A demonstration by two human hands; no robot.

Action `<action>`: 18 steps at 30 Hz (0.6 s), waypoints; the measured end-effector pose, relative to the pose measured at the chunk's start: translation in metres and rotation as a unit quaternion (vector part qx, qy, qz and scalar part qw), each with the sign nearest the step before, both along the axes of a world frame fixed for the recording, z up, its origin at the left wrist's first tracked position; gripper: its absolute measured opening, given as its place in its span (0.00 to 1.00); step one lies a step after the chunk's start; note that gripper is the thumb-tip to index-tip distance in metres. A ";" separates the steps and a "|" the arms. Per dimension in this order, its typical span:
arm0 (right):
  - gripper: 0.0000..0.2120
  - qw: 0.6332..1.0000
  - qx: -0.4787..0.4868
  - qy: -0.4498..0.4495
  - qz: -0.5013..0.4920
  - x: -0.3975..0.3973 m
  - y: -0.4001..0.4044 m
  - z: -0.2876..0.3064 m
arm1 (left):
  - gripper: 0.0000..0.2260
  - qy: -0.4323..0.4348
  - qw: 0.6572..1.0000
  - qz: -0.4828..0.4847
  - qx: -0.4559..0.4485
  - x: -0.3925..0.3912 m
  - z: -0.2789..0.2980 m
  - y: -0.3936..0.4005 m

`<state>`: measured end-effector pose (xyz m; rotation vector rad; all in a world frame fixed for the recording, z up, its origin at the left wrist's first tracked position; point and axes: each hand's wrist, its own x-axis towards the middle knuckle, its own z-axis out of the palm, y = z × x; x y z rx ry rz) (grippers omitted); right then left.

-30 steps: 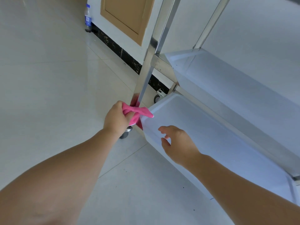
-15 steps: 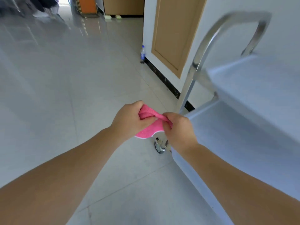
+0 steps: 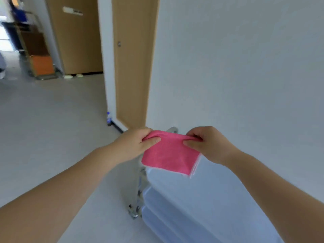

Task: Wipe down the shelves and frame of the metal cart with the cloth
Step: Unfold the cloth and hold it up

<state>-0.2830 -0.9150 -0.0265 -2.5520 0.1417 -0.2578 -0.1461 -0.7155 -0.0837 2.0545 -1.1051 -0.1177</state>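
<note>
Head view, centre frame: pink cloth held up in the air between both hands, above the near end of the metal cart. Left hand gripped the upper left corner, fingers pinched shut on the fabric. Right hand gripped the upper right corner, fingers likewise pinched on the fabric. Top edge stretched between the two grips; rest of cloth hung folded, with a white hem along the lower right edge. No contact seen between cloth and cart.

Below the cloth: pale stacked shelves of the cart, blurred; shiny frame upright at the left corner, running down to a caster on the grey floor. Curved handle end just visible behind the cloth's top edge.

Background: white wall on the right, wooden door left of it, small bottle on the floor by the door base. Far left blurred beyond reading.
</note>
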 end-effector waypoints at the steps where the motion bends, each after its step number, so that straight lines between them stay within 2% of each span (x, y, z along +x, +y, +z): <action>1: 0.02 1.000 -0.012 -0.001 -0.019 -0.016 -0.015 0.018 | 0.18 -0.005 0.999 -0.038 0.026 -0.003 0.018 -0.018; 4: 0.09 0.996 -0.039 0.000 -0.079 -0.074 -0.057 0.057 | 0.17 -0.018 0.989 -0.130 0.074 -0.026 0.059 -0.077; 7: 0.15 0.989 -0.041 0.000 -0.143 -0.143 -0.094 0.077 | 0.13 -0.033 0.978 -0.196 0.066 -0.069 0.086 -0.132; 14: 0.09 0.951 -0.018 -0.107 -0.291 -0.335 -0.179 0.087 | 0.04 -0.023 0.960 -0.278 0.014 -0.217 0.111 -0.244; 18: 0.03 0.943 -0.124 -0.094 -0.294 -0.445 -0.216 0.087 | 0.04 -0.013 0.948 -0.319 0.000 -0.311 0.112 -0.305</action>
